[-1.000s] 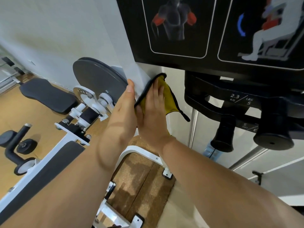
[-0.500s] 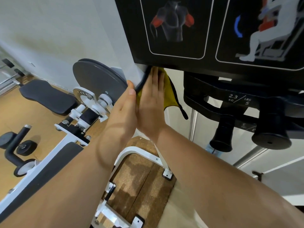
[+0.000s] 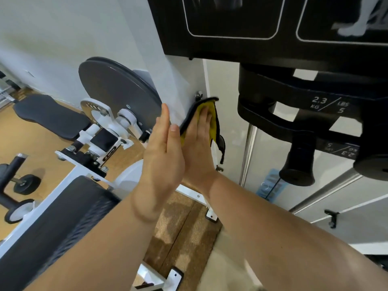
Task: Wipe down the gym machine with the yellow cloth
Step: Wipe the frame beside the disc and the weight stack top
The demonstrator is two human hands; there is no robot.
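The yellow cloth (image 3: 213, 122), edged in black, lies flat on the corner of the gym machine's white upright column (image 3: 184, 76), just below a bolt. My right hand (image 3: 199, 141) presses it there with straight fingers, and a loose black-edged flap hangs to its right. My left hand (image 3: 162, 152) rests flat, fingers straight, against the column's left face, touching my right hand. Above hangs the machine's black instruction placard (image 3: 231, 47).
A grey round disc (image 3: 113, 91) on a white pivot sits left of the column. Black add-on weights (image 3: 298, 114) and their pegs hang at the right. A black seat pad (image 3: 52, 227) is at lower left, a padded bench (image 3: 50, 116) and foam rollers (image 3: 21, 183) further left.
Both hands and the cloth have slid down the column, away from the placard's lower edge, to a spot beside the bolt.
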